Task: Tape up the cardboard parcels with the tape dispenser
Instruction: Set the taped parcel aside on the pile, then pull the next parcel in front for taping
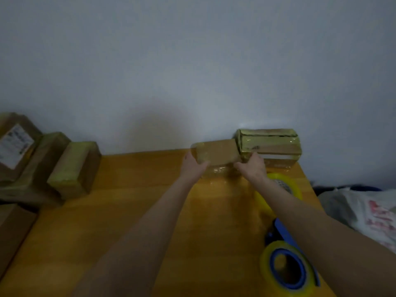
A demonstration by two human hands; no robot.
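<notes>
The left hand (192, 166) and right hand (251, 166) grip a seemingly taped parcel (216, 152) beside a second parcel (270, 144); the dispenser (287, 269) lies lower right. The boxes (72, 166) at left perhaps remain.

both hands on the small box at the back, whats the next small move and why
Probably set the small parcel down beside the larger taped parcel and release it: the left hand and right hand grip it, its front looks glossy with tape, and the tape dispenser lies unheld.

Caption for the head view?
The left hand and right hand grip a small parcel at the table's far edge, beside a larger taped parcel; the tape dispenser lies nearby.
</notes>
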